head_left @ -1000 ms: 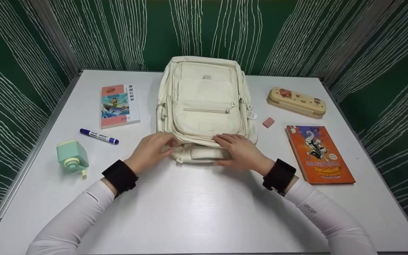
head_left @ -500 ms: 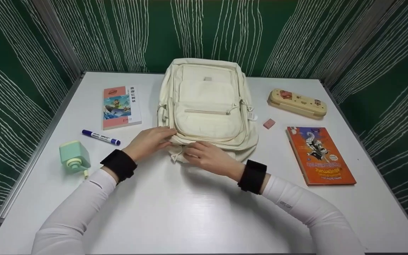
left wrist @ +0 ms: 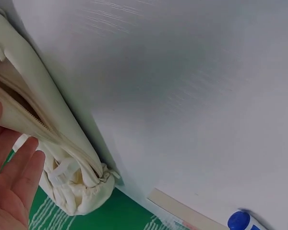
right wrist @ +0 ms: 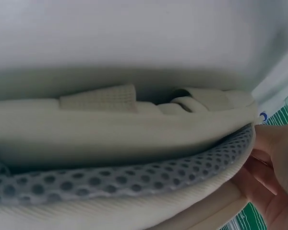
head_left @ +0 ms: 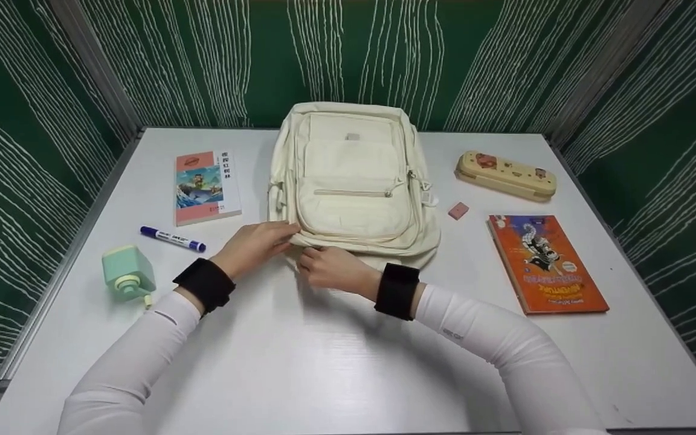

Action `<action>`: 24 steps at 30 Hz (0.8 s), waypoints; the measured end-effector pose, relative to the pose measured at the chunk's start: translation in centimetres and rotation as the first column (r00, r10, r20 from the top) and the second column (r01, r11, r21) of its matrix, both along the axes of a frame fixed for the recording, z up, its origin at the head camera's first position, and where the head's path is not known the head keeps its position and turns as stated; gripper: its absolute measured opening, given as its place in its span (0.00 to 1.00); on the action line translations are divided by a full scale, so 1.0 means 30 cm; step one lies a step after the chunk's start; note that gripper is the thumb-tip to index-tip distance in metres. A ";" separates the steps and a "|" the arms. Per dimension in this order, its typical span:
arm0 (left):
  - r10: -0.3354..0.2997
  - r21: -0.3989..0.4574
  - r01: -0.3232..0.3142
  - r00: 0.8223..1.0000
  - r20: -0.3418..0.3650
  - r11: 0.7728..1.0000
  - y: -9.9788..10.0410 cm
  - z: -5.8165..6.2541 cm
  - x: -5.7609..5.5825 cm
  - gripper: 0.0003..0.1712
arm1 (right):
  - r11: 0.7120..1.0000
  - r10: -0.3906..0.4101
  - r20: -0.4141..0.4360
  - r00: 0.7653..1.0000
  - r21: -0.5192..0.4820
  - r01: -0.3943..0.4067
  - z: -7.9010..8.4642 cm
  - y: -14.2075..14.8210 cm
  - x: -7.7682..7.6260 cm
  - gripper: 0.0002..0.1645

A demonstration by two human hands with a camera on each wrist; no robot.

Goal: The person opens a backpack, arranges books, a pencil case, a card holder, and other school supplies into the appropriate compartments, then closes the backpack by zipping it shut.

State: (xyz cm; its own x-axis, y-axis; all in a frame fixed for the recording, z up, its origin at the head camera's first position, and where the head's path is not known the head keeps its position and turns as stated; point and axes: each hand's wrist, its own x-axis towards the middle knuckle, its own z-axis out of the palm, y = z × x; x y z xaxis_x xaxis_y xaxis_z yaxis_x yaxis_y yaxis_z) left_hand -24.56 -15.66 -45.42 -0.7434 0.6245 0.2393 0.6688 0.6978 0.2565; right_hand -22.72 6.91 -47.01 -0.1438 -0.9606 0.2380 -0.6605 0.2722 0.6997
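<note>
A cream backpack (head_left: 354, 163) lies flat at the middle back of the table, its front pocket facing up. At its near left corner, my left hand (head_left: 257, 244) pinches the fabric edge between thumb and fingers. Beside that thumb, in the left wrist view, a zipper (left wrist: 33, 112) runs along the bag with a dark gap in it. My right hand (head_left: 336, 269) is curled at the same corner, gripping at the zipper pull, which its fingers hide. A grey mesh strap (right wrist: 110, 179) and the bag's near end fill the right wrist view.
Left of the bag lie a pink-and-white book (head_left: 206, 187), a blue marker (head_left: 173, 238) and a green pump bottle (head_left: 127, 272). To the right are a yellow pencil case (head_left: 505, 175), a pink eraser (head_left: 458, 210) and an orange book (head_left: 547, 266). Green walls enclose the table.
My right hand has moved left along the bag's near edge, from its right part to the left corner, and its fingers have curled. My left hand has stayed near that corner.
</note>
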 end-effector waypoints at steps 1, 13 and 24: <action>0.001 0.006 -0.001 1.000 0.001 1.000 0.000 -0.002 0.002 0.21 | 1.000 0.004 0.013 1.000 0.003 -0.004 0.001 -0.001 -0.001 0.07; 0.042 0.019 -0.042 0.999 0.017 0.999 0.005 -0.015 0.001 0.12 | 0.987 0.093 0.164 0.982 -0.149 -0.068 0.015 0.057 -0.013 0.07; 0.087 0.007 -0.087 0.996 0.002 0.996 0.021 -0.032 -0.024 0.06 | 0.977 0.031 0.336 0.941 -0.208 0.042 0.011 0.114 0.003 0.04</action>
State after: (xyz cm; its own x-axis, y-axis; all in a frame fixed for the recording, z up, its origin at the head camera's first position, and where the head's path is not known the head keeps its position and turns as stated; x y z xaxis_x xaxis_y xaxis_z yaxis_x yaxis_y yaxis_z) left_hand -25.29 -15.04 -46.37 -0.7951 0.5562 0.2417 0.6054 0.7514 0.2625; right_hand -22.63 10.33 -46.68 -0.2553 -0.8933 0.3698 -0.8446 0.3922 0.3643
